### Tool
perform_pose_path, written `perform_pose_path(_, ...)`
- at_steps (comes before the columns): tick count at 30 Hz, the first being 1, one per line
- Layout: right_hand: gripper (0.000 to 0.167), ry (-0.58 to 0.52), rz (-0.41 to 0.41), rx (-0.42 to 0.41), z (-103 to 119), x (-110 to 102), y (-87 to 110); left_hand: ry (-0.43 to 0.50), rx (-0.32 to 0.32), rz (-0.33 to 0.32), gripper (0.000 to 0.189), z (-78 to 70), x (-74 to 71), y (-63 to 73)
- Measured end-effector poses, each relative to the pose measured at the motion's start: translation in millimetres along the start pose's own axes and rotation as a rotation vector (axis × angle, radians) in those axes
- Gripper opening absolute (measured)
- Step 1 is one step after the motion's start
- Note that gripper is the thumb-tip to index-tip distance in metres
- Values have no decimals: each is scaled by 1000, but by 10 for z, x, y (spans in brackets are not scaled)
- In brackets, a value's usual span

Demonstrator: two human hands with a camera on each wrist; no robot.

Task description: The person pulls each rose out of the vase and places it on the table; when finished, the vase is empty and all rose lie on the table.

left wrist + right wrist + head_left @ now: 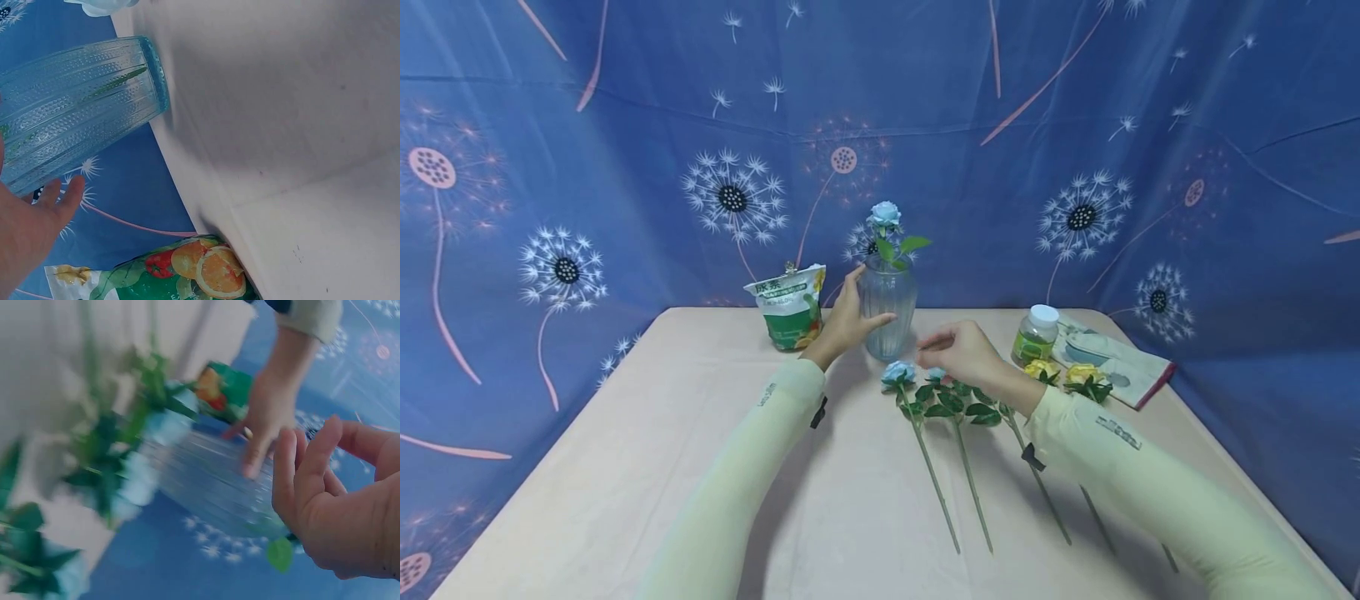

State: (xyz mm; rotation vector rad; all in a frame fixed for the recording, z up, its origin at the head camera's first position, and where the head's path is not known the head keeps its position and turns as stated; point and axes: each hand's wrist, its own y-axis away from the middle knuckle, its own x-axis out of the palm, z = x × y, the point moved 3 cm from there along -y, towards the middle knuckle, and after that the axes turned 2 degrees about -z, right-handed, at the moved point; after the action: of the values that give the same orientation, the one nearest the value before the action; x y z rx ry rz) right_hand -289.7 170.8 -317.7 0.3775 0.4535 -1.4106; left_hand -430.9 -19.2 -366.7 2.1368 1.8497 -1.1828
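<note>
A clear ribbed glass vase point(889, 310) stands upright at the back of the table. One blue rose point(885, 215) with green leaves rises out of its mouth, its stem inside the glass. My left hand point(848, 321) holds the vase from the left, thumb across the front; the left wrist view shows only part of this hand point(37, 225). To the vase's right, my right hand point(962, 357) hovers above blue roses point(898, 375) lying on the table. Its fingers point(309, 469) are loosely bent, with nothing seen between them.
A green-and-white bag point(790, 308) stands left of the vase. At the right are a white-lidded jar point(1036, 335), yellow roses point(1084, 375) and light patterned gloves point(1123, 367). Long rose stems point(936, 475) point toward the table's front. A blue dandelion-print cloth point(940, 100) hangs behind.
</note>
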Motion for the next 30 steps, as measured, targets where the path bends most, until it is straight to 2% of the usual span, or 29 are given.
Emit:
perform_pose_path(4,28,3,-84,-54,295,-38,-189,2,4,-6,107,20,-11,2)
perform_pose_path(9,32,-68,-161,-109,539,-26,-500,3,8,-8,106,42,-30,3)
perform_pose_path(12,33,-40,-211,-122,628,18,-664,21,9,-7,105,52,-34,2)
perform_pose_path(15,38,13,-239,-95,685,68,-804,41,18,-7,105,54,-26,1)
perform_pose_path(17,42,25,-231,-63,696,101,-891,48,23,-6,105,53,-15,5)
perform_pose_path(23,52,-39,-166,47,697,178,-1070,49,9,9,105,40,13,33)
perform_pose_path(30,63,-76,-112,103,711,212,-1181,61,27,0,104,21,-9,22)
